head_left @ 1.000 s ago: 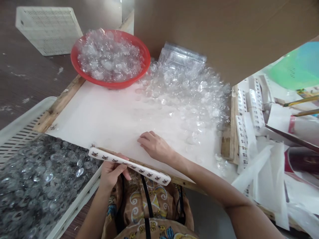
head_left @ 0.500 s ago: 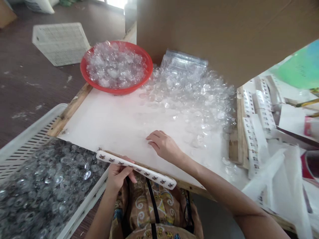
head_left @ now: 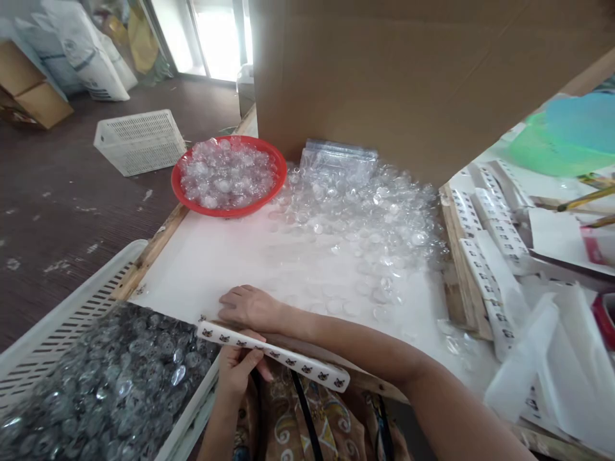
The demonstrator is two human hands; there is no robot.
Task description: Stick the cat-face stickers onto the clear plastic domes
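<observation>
My left hand (head_left: 243, 365) is closed on a long white sticker strip (head_left: 273, 354) printed with small dark animal faces, held along the front edge of the white work surface (head_left: 211, 256). Just above the strip's left end, my right hand (head_left: 250, 307) rests low over the surface with its fingers bent together; whatever they may hold is hidden. Many clear round plastic pieces (head_left: 379, 205) lie spread over the back and right of the surface. A white crate (head_left: 96, 275) at the lower left is full of clear round pieces.
A red basin (head_left: 230, 211) heaped with clear pieces stands at the back left, near a white basket (head_left: 144, 144) on the floor. Tall cardboard (head_left: 384, 77) rises behind the surface. More sticker strips (head_left: 485, 288) lie beyond the wooden edge on the right.
My right hand has moved left across the surface to the strip's left end. The view has tilted up, showing more floor and sacks. My left hand still holds the strip.
</observation>
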